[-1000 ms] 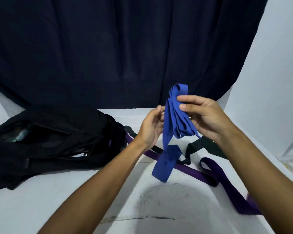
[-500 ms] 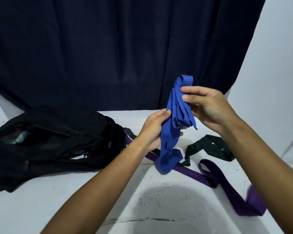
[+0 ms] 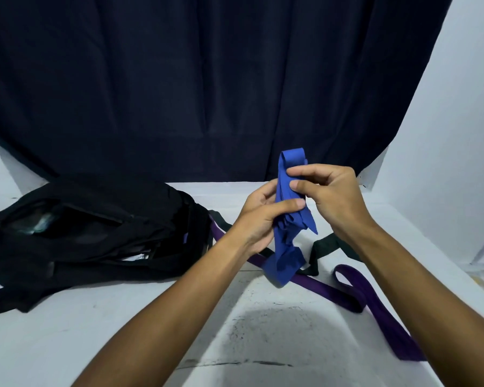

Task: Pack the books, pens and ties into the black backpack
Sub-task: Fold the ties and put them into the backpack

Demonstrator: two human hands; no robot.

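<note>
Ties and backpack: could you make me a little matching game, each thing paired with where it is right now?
Things:
1. blue tie
2. purple tie
3. dark green tie
4. black backpack

Places:
A. lying on its side at the table's left
B. held folded in both hands
C. looped across the table at the right
D. lying behind the purple one

Pairs: 1-B, 2-C, 3-D, 4-A

The blue tie [image 3: 287, 219] is soft matt cloth, folded in creased layers. The purple tie [image 3: 355, 297] is smoother cloth with a faint sheen, the dark green tie [image 3: 323, 247] dull. The black backpack [image 3: 95, 230] is matt woven fabric. The white table [image 3: 123, 325] is scuffed and matt; the dark curtain [image 3: 207, 79] is plain cloth.
</note>
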